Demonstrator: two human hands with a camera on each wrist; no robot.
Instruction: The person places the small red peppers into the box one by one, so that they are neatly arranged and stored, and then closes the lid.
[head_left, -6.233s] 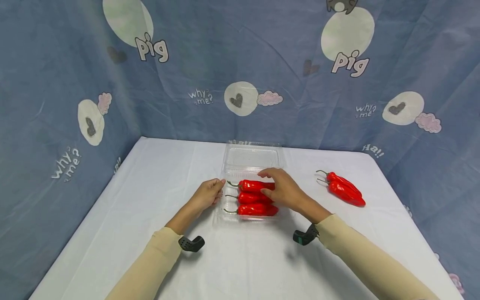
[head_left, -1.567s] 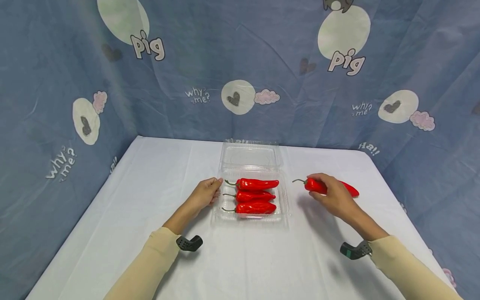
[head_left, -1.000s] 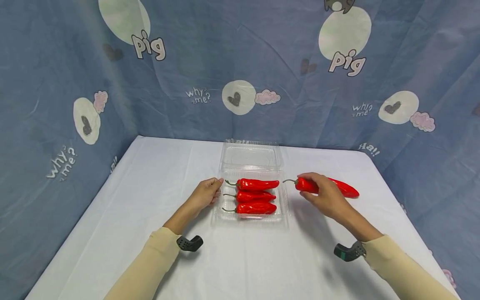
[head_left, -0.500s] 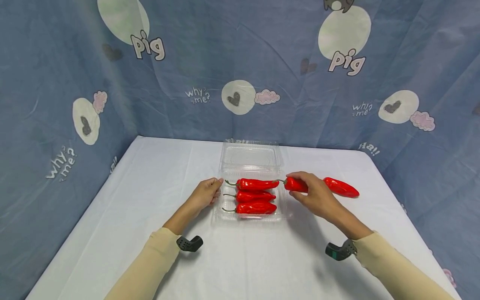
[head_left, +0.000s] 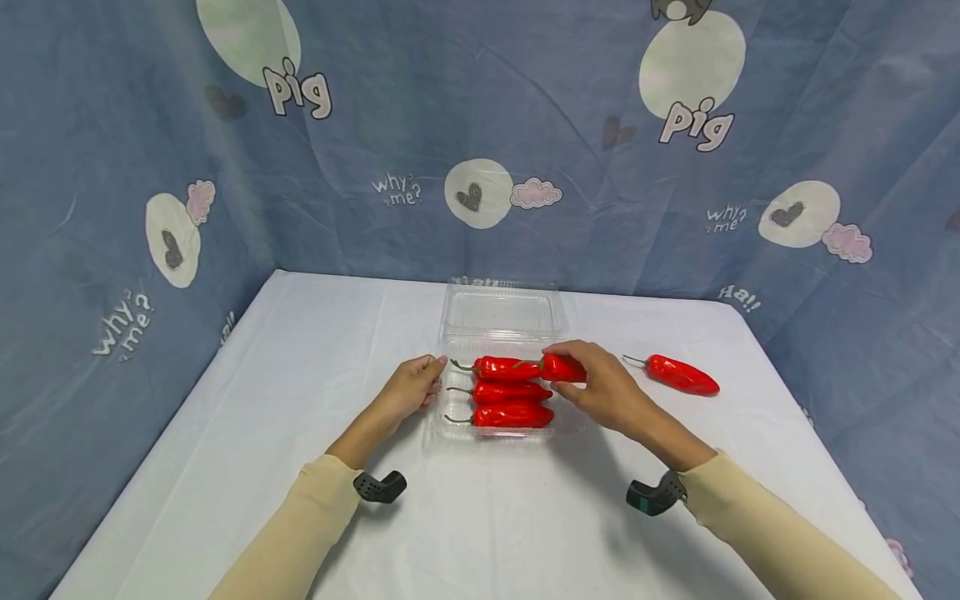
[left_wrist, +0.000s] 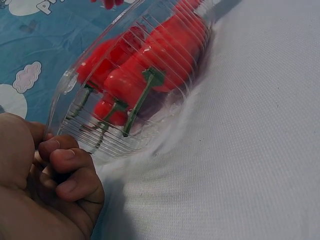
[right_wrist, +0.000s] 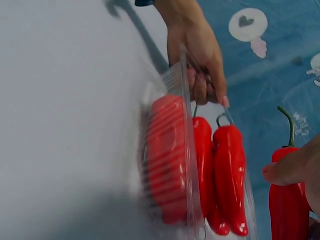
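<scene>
A clear plastic clamshell box [head_left: 564, 417] holds several red peppers, among them a front pepper [head_left: 513, 416] and a middle pepper [head_left: 510, 392], stems pointing left. My left hand [head_left: 411, 387] pinches the box's left rim; in the left wrist view its fingers are curled at the plastic edge. My right hand [head_left: 600, 387] grips another red pepper [head_left: 562, 367] over the box's right side, its green stem overlapping the rear pepper [head_left: 498, 368] in the head view. In the right wrist view the thumb presses along the held pepper [right_wrist: 287, 215], which is beside and above the box wall.
The box's open lid [head_left: 504, 314] lies back toward the rear of the white table [head_left: 337, 333]. One more red pepper [head_left: 681, 375] lies on the cloth at the right. A patterned blue curtain [head_left: 360, 125] hangs behind and along the sides.
My right hand has lifted a pepper from the pair at the right and carried it left over the box, leaving one pepper there. The left hand stays at the box's left rim.
</scene>
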